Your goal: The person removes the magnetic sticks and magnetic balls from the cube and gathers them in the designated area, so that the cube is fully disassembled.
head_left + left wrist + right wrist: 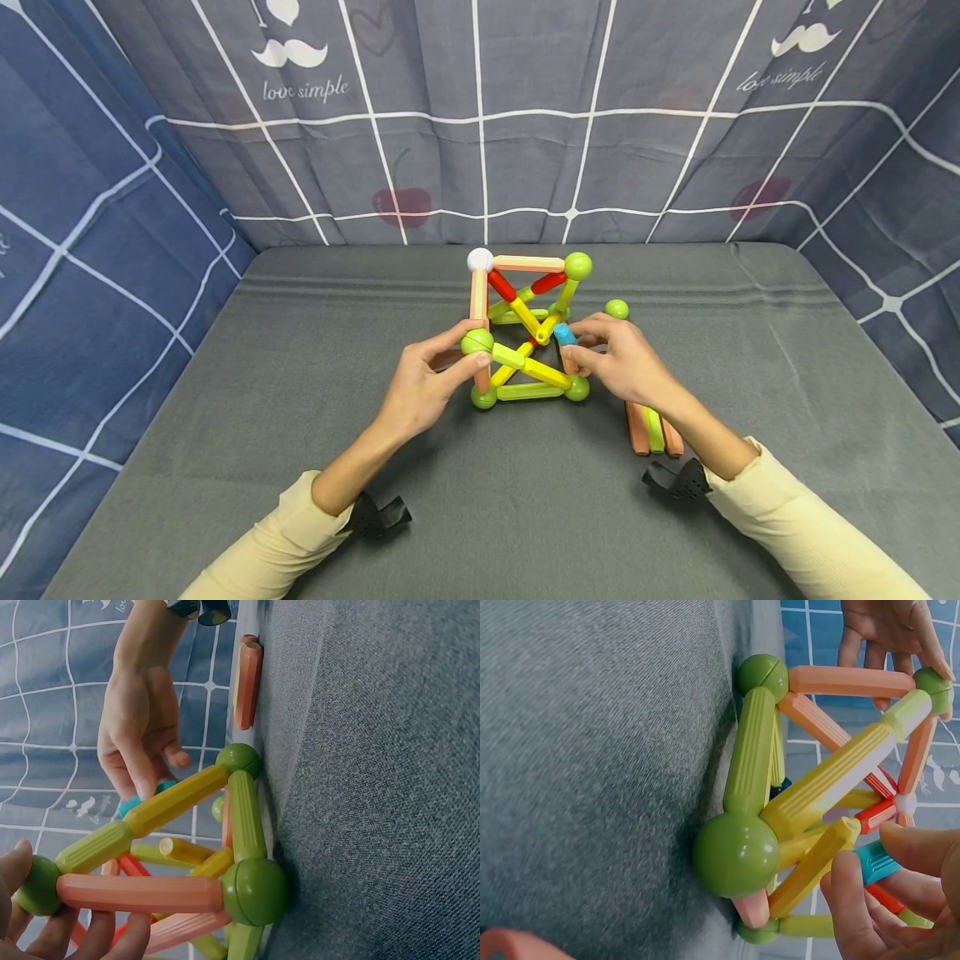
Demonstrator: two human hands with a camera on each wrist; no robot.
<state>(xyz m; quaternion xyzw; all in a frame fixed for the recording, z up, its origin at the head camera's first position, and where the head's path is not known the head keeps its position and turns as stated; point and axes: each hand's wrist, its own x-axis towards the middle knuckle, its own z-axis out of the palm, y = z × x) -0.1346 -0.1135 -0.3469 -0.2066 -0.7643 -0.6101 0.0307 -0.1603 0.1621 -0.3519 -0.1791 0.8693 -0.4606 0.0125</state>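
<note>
Blue stick (566, 335) held beside a colourful frame (529, 392) of sticks and balls.
From where I stand, the right hand (621, 358) pinches that stick at the frame's right side, while the left hand (422, 386) pinches a green ball (477, 342) at its near left upper corner. Another green ball (617, 309) lies farther right on the grey cloth (517, 508), with loose sticks (655, 431) nearer.

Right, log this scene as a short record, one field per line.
Left hand: holds a green corner ball of the structure
Right hand: pinches a blue piece
Structure: coloured sticks joined at green balls and a white ball
Loose ball: green, beyond the right hand
Loose sticks: orange and lime, side by side
Surface: grey cloth
</note>
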